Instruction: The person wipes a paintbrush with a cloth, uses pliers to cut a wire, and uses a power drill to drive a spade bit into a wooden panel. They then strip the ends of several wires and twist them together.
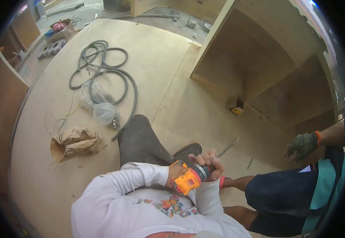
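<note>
In front of my white shirt I hold an orange and black cordless drill with a long bit pointing up and to the right. My left hand is closed on the drill's body, its fingers partly hidden behind the orange housing. Around the front of the drill, at the chuck, the fingers of my right hand are wrapped. The bit's tip is apart from the wooden board below it.
A co-worker's gloved hand is at the right. Wooden cabinet frames stand at the upper right, near a small black and yellow box. On the left lie a grey hose, plastic bags and a crumpled paper bag.
</note>
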`<action>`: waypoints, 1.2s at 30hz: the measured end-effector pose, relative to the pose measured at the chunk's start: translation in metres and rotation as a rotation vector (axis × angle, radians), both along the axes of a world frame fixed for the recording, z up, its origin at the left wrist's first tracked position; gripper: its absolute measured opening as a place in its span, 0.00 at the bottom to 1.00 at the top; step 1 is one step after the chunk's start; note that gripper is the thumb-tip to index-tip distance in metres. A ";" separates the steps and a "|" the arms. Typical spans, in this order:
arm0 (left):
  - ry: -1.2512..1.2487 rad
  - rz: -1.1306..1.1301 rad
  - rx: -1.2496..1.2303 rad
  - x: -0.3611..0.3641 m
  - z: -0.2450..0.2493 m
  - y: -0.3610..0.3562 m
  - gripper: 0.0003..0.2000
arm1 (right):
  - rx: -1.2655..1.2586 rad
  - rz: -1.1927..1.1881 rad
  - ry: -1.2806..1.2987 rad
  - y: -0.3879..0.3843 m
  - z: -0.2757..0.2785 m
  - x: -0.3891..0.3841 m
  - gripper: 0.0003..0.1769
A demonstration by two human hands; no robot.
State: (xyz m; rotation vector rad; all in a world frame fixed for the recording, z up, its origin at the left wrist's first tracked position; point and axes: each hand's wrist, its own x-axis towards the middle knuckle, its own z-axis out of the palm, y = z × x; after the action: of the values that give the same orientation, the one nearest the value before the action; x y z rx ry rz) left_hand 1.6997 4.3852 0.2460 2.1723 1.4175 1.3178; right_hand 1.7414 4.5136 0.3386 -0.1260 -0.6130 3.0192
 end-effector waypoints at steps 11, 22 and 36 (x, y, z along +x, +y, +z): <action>-0.543 0.145 -0.662 0.027 0.023 -0.006 0.33 | 0.174 -0.008 -0.323 0.009 0.016 0.042 0.02; -0.330 0.090 -0.803 0.038 0.042 -0.002 0.34 | 0.344 -0.139 -0.479 0.010 0.027 0.075 0.05; -0.234 0.217 -0.884 0.039 0.057 -0.018 0.32 | 1.428 -0.136 -0.798 0.058 -0.011 0.102 0.11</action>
State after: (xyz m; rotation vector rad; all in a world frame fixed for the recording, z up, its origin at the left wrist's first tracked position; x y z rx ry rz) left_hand 1.7388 4.3670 0.3034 1.2762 1.7183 0.7261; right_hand 1.8438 4.5716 0.3277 -1.1356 -2.3559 1.6118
